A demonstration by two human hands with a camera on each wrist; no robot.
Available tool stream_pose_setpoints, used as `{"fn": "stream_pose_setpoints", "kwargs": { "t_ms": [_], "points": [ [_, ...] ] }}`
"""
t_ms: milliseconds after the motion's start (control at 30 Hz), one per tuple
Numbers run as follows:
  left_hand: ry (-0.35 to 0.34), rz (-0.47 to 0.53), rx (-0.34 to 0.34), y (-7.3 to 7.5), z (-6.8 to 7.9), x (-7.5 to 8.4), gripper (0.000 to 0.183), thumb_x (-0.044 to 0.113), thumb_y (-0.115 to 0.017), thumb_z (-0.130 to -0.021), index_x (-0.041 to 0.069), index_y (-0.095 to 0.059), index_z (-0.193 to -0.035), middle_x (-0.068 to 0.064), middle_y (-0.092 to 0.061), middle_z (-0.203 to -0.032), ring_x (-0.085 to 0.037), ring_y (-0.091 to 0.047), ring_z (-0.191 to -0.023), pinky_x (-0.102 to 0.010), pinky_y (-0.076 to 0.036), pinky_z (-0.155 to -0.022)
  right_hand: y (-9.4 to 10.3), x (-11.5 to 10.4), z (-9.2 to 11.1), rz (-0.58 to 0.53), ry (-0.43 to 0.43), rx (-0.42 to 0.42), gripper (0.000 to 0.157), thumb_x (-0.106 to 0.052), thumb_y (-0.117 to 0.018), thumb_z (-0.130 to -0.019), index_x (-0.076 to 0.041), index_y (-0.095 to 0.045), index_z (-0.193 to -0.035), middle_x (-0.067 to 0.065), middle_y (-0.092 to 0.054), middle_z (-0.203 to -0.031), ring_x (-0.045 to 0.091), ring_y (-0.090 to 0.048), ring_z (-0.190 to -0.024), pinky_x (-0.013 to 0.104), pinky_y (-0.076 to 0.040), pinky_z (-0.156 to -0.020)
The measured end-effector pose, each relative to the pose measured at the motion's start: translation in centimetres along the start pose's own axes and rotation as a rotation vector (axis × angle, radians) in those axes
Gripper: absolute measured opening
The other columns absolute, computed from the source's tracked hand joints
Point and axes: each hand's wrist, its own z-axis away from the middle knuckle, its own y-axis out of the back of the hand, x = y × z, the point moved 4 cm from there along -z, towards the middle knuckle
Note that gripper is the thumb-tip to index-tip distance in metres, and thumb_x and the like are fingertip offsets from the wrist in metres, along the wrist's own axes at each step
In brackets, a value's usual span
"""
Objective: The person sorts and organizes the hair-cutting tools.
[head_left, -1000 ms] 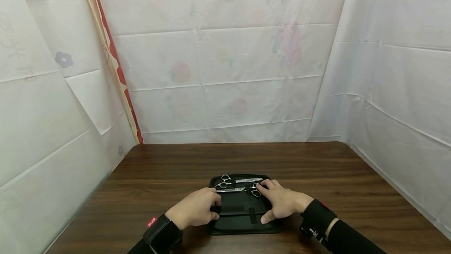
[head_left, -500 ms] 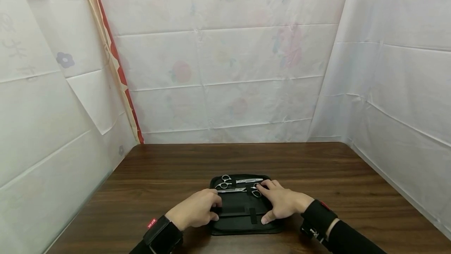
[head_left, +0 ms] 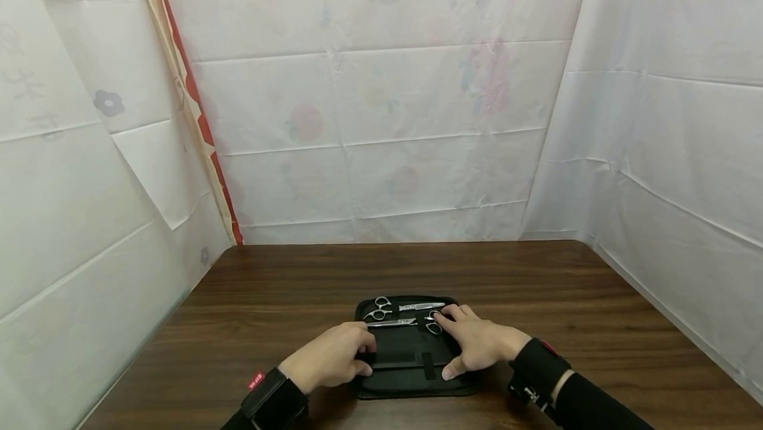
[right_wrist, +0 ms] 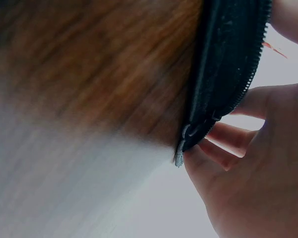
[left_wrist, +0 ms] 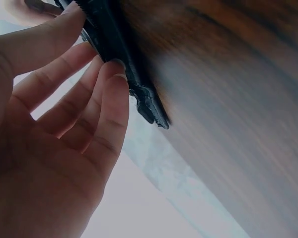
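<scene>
A black zippered scissors case (head_left: 411, 387) lies unfolded on the table in front of me. Two pairs of silver hairdressing scissors sit in its upper half: the far pair (head_left: 420, 307) has its finger rings to the left, the near pair (head_left: 391, 323) to the right. My left hand (head_left: 334, 356) touches the case's left edge with bent, relaxed fingers and thumb. Spread over the right side, my right hand (head_left: 481, 338) has fingertips by the near pair's rings and its thumb on the lower half. Both wrist views show fingers against the zipper edge (right_wrist: 238, 94).
The case rests on a dark wood-grain table (head_left: 268, 291). White printed sheets (head_left: 381, 152) hang behind the table and along both sides. A red and cream strip (head_left: 199, 112) runs down the back left corner.
</scene>
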Motion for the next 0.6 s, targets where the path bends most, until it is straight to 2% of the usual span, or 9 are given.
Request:
{"fn": "stream_pose_setpoints", "kwargs": {
  "t_ms": [133,367,600],
  "points": [
    [-0.008,0.010,0.009,-0.04,0.09,0.03,0.019,0.018,-0.084,-0.085,0.012,-0.073,-0.100,0.005,-0.059,-0.094,-0.008,-0.057,-0.083,-0.031,-0.052,-0.075,0.01,0.00,0.03,-0.002,0.004,-0.002,0.101,-0.051,-0.081,-0.082,-0.010,-0.032,-0.160,0.012,-0.028,-0.159,0.033,-0.030,-0.144,0.053,-0.044,-0.102],
    [0.023,-0.021,-0.003,-0.05,0.17,-0.08,0.021,0.024,-0.083,-0.086,0.017,-0.072,-0.102,0.007,-0.058,-0.096,-0.005,-0.055,-0.082,-0.031,-0.052,-0.073,-0.02,-0.11,-0.06,-0.002,0.012,0.000,0.101,-0.050,-0.081,-0.082,-0.010,-0.032,-0.160,0.011,-0.027,-0.159,0.033,-0.030,-0.144,0.053,-0.043,-0.103],
    [0.002,-0.044,0.008,-0.03,0.04,0.01,0.023,0.025,-0.085,-0.084,0.016,-0.073,-0.101,0.007,-0.058,-0.095,-0.003,-0.052,-0.078,-0.030,-0.050,-0.072,-0.03,0.00,-0.04,0.005,0.009,-0.001,0.101,-0.051,-0.081,-0.082,-0.010,-0.032,-0.160,0.011,-0.027,-0.159,0.032,-0.030,-0.143,0.052,-0.044,-0.102]
  ]
}}
